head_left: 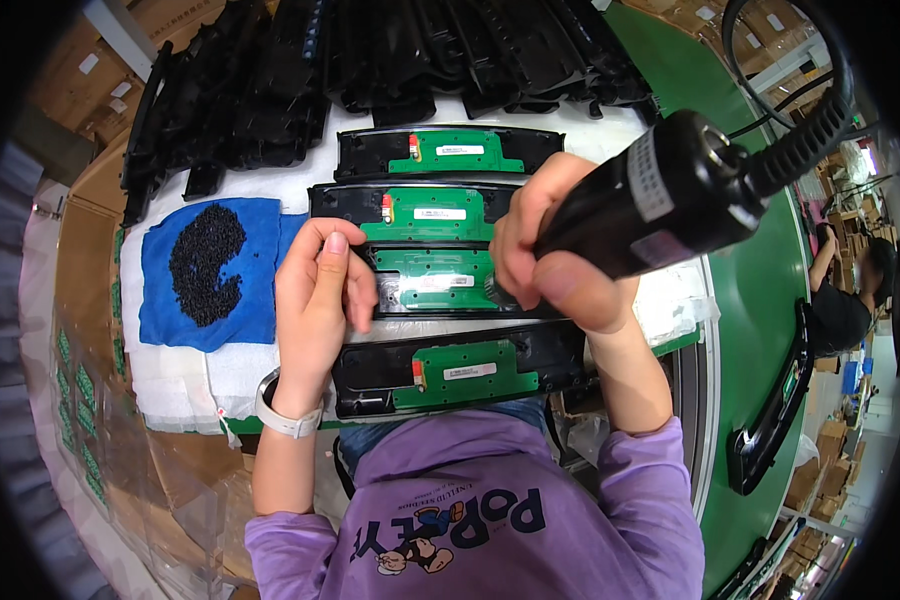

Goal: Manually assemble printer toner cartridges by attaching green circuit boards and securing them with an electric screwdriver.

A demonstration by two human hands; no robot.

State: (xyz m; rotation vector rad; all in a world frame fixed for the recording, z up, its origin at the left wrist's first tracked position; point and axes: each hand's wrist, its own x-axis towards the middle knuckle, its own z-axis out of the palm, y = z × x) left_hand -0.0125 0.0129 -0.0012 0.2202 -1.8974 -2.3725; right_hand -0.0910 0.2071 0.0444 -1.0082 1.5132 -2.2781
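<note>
My right hand (pixel 578 292) is wrapped round a black electric screwdriver (pixel 600 215), whose cable runs off to the upper right. The driver's lower end meets the right part of a black panel with a green circuit board (pixel 430 265). At that panel's left end is my left hand (pixel 320 280), fingers curled and thumb close to the forefinger; anything pinched there is too small to see. Similar panels lie in line: two beyond, the far one with its board (pixel 485 165), and one nearer me (pixel 380 385). A blue cloth (pixel 260 310) left of my hand bears many small black screws (pixel 202 265).
Many black plastic housings (pixel 420 55) are heaped along the far side. White padding (pixel 170 375) covers the work surface. To the right, another long black part (pixel 770 430) lies on a green surface (pixel 740 310). A person (pixel 845 305) is at the far right.
</note>
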